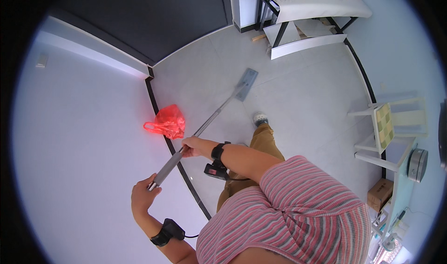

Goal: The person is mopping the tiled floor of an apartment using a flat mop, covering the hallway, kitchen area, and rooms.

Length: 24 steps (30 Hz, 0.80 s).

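Note:
A flat mop runs slantwise before me, its metal pole (pixel 209 120) rising from a rectangular grey-blue mop head (pixel 247 84) lying on the floor. My right hand (pixel 192 147) is closed around the pole just below the grey grip (pixel 167 169). At the top end of the handle, my left hand (pixel 145 195) is wrapped about the end of that grip. Left of the pole, a red plastic bag (pixel 169 122) rests on the floor against the wall, apart from the mop.
A dark door (pixel 153 17) stands at the far left. A table with a flowered cloth (pixel 321 1) is at the back, boards beneath it. On the right are a white chair with a checked cushion (pixel 384 128), a desk (pixel 401 189) and a cardboard box (pixel 380 194). My shoe (pixel 260 119) is on the floor.

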Motion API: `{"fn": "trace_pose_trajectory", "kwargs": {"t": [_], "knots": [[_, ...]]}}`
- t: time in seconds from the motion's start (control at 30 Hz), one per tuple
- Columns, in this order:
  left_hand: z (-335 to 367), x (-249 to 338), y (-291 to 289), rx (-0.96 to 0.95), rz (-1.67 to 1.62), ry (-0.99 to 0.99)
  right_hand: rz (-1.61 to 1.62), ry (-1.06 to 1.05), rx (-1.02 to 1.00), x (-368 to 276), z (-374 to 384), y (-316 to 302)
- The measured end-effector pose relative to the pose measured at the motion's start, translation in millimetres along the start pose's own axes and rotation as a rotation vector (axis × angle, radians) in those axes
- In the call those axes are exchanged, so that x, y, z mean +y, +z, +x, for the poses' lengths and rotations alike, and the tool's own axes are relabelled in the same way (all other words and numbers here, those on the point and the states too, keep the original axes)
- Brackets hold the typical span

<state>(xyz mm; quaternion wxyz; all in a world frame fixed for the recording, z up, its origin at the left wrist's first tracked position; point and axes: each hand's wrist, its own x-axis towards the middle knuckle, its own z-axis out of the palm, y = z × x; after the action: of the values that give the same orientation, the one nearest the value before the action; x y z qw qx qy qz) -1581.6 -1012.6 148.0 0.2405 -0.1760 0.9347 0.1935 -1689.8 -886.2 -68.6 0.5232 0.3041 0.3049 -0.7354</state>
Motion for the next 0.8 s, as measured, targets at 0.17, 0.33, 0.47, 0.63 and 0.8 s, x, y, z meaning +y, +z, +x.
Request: {"fn": "trace_pose_trajectory", "kwargs": {"t": [0.17,0.33,0.47,0.63,0.8], "knots": [[3.0,-15.5,-5.8,-0.031,-0.046,0.008,-0.071,0.0,0.028,12.6,-2.5,0.4],[9.9,0.8,13.9,-0.266,-0.171,-0.079,0.012,-0.013,0.097,15.7,-9.4,-28.7],[16.8,32.9,39.8,-0.333,-0.177,0.058,0.124,-0.028,0.116,10.8,-22.0,-87.3],[27.7,88.5,88.8,-0.368,-0.043,0.162,0.152,-0.061,0.161,-13.7,-65.6,-168.3],[41.1,186.7,145.9,-0.385,-0.051,0.412,0.161,-0.243,0.205,-55.5,-124.6,-272.4]]}}
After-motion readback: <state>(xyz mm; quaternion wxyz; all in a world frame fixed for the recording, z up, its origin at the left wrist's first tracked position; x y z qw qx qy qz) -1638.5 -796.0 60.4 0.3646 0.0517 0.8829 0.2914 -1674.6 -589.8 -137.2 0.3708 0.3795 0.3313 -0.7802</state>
